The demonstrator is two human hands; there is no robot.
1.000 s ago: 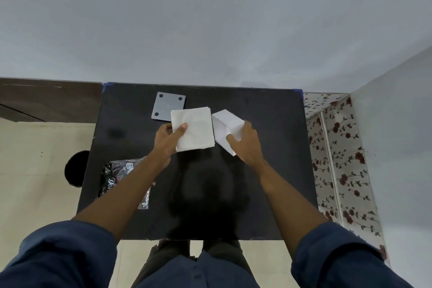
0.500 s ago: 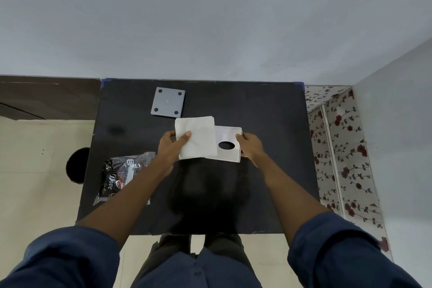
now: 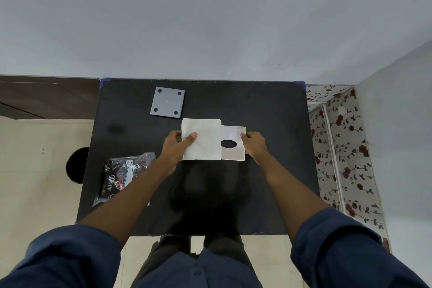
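White paper napkins (image 3: 202,139), one squared stack: held at the left edge by the left hand (image 3: 174,147), with the thumb laid on top and the fingers (image 3: 175,134) curled beneath. The stack is found at the middle of the black counter (image 3: 268,112), and its right edge is laid over the left part of the white box (image 3: 233,133).

The white box is flat, with an oval opening in its upper face. It is gripped at the right edge by the right hand (image 3: 254,145), whose fingers are curled round it. Whether the napkins are inside the box or merely over it cannot be told.

Grey square plate (image 3: 167,102), four dark dots at its corners: laid flat beyond the napkins, just apart from them.

Dove packet (image 3: 121,175), black and glossy: laid at the counter's left side, beside the left forearm.
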